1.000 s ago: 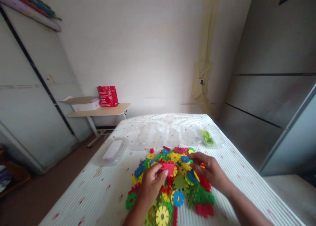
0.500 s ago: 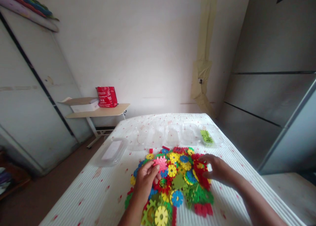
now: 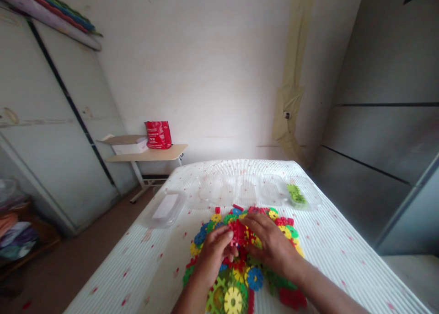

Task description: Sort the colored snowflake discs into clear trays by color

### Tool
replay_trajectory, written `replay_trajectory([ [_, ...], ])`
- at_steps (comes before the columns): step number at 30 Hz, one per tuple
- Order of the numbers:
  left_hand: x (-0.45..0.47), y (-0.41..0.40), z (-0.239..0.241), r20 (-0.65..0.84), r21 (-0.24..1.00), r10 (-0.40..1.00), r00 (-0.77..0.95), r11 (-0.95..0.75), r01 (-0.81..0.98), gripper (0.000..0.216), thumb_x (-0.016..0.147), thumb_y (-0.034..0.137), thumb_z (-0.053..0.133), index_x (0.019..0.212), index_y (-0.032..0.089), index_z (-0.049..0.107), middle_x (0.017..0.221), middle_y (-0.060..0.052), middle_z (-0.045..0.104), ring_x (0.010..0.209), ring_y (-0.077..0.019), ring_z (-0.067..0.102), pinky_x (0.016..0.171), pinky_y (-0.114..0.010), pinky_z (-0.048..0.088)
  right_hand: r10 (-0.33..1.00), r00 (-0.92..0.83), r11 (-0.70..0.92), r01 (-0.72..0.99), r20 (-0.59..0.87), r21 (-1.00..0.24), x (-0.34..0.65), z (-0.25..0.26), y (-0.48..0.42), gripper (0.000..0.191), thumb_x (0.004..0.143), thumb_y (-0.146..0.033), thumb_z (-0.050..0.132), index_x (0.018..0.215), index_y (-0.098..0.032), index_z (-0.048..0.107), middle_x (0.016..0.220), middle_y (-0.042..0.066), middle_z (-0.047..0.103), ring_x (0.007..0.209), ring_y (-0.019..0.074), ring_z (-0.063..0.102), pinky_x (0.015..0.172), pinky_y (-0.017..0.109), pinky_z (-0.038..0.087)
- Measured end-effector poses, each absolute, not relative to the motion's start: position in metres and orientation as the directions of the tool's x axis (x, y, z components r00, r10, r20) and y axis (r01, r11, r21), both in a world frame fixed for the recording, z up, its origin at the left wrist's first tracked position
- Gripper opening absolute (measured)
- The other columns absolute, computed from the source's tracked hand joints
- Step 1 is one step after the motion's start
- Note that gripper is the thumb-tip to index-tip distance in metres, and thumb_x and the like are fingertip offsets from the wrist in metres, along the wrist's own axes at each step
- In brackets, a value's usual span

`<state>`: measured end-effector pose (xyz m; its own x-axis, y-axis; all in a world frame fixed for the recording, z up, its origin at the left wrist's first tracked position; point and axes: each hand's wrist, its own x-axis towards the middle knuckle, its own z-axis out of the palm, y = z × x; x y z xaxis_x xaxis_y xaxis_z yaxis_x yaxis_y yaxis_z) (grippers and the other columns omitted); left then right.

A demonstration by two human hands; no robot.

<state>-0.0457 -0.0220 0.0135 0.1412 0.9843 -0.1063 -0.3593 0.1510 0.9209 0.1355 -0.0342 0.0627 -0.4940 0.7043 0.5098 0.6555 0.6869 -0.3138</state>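
Observation:
Between thumb and fingers, my left hand (image 3: 216, 249) holds a red brick-patterned plastic building piece (image 3: 235, 234), up over the middle of a colourful pile. My right hand (image 3: 270, 240) has its fingers curled around red plastic at the right side of that piece; where one red part ends and another begins is hard to make out. Under both hands lies the heap of loose building pieces, with a yellow notched disc (image 3: 233, 300) and a blue notched disc (image 3: 254, 278) near its front. A red block (image 3: 292, 298) lies partly below my right forearm.
Clear plastic containers (image 3: 222, 192) stand in a row behind the pile, the rightmost holding green pieces (image 3: 295, 193). A clear lidded box (image 3: 167, 208) with a white paper is at the left. Beyond the white spotted cover (image 3: 137, 268), a small table (image 3: 161, 154) bears a red bag (image 3: 158, 134).
My right hand has moved left from the pile's right side to the middle, meeting the red piece in my left hand. The view has turned slightly left.

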Motion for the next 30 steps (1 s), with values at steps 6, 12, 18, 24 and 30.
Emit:
replay_trajectory([
  [6, -0.046, -0.023, 0.019, -0.053, 0.877, 0.967, 0.248, 0.164, -0.451, 0.028, 0.075, 0.042, 0.062, 0.070, 0.016, 0.052, 0.054, 0.003, 0.054, 0.048, -0.0100, 0.054, 0.043, -0.019, 0.036, 0.691, -0.506, 0.696, 0.657, 0.516, -0.289, 0.128, 0.058, -0.031, 0.049, 0.076, -0.015, 0.058, 0.124, -0.017, 0.050, 0.121, 0.016, 0.056, 0.111, 0.0267, 0.052, 0.091, 0.043, 0.045],
  [12, -0.049, -0.024, 0.019, -0.074, 0.918, 0.976, 0.203, 0.146, -0.370, 0.034, 0.067, 0.037, 0.071, 0.089, 0.013, 0.063, 0.054, 0.003, 0.056, 0.047, -0.0091, 0.053, 0.043, -0.018, 0.035, 0.680, -0.524, 0.707, 0.652, 0.512, -0.273, 0.125, 0.057, -0.030, 0.051, 0.075, -0.015, 0.058, 0.126, -0.019, 0.049, 0.120, 0.014, 0.056, 0.110, 0.0263, 0.052, 0.091, 0.042, 0.045],
  [18, -0.050, -0.025, 0.026, -0.050, 0.909, 0.961, 0.272, 0.156, -0.385, 0.028, 0.069, 0.035, 0.069, 0.084, 0.012, 0.063, 0.057, 0.002, 0.056, 0.049, -0.0098, 0.054, 0.044, -0.020, 0.038, 0.713, -0.510, 0.668, 0.703, 0.480, -0.245, 0.119, 0.065, -0.032, 0.050, 0.074, -0.016, 0.058, 0.124, -0.016, 0.051, 0.116, 0.014, 0.059, 0.106, 0.0273, 0.052, 0.090, 0.045, 0.042],
  [24, -0.049, -0.026, 0.027, -0.041, 0.902, 0.960, 0.277, 0.155, -0.403, 0.025, 0.068, 0.035, 0.070, 0.080, 0.014, 0.062, 0.058, 0.001, 0.058, 0.049, -0.0100, 0.055, 0.045, -0.020, 0.039, 0.752, -0.495, 0.625, 0.745, 0.435, -0.233, 0.119, 0.070, -0.035, 0.049, 0.075, -0.021, 0.057, 0.124, -0.017, 0.051, 0.118, 0.013, 0.059, 0.106, 0.0272, 0.050, 0.092, 0.045, 0.038],
  [30, -0.044, -0.030, 0.029, -0.034, 0.900, 0.949, 0.314, 0.166, -0.404, 0.029, 0.068, 0.040, 0.069, 0.080, 0.014, 0.064, 0.052, 0.002, 0.054, 0.045, -0.0099, 0.052, 0.041, -0.020, 0.036, 0.751, -0.507, 0.633, 0.736, 0.423, -0.240, 0.121, 0.072, -0.041, 0.056, 0.064, -0.020, 0.058, 0.120, -0.016, 0.052, 0.111, 0.012, 0.058, 0.101, 0.0279, 0.047, 0.092, 0.046, 0.034],
])
